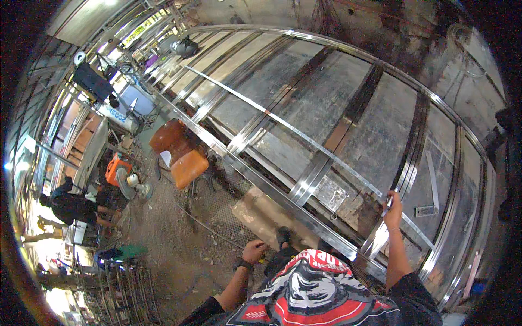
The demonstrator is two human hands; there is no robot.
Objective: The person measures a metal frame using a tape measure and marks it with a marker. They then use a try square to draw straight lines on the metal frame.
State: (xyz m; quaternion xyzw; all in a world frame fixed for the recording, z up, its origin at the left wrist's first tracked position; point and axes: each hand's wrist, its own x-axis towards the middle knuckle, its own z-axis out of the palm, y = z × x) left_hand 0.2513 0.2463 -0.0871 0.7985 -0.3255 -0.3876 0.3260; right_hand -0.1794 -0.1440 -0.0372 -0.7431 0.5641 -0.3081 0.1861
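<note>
The right hand point(393, 214) is closing its grip around a small, slim object point(389, 201) with a silvery glint, too small to identify, right where a long, flat, straight metal strip point(296, 131) is passing beneath or beside the fingers. That strip is slanting across a large frame point(309, 182) of shiny, straight-edged metal members, some gleaming, others looking dark and brownish, with smooth but smudged grey panels point(329, 89) showing between them. Just beyond the right hand, an L-shaped square point(427, 211) with a pale blade is lying inside the frame. The left hand point(253, 252) is hanging well apart from the frame, its fingers curling; whether its grip is clamping anything, I cannot tell. On the gritty, rough-looking floor point(179, 239), an orange-and-brown chair point(187, 163) with a smooth, rounded seat is standing. The person's dark shirt point(310, 290) is showing pale lettering on red above a grey-white print, and a pale container point(119, 118) farther off is bearing blue lettering.
</note>
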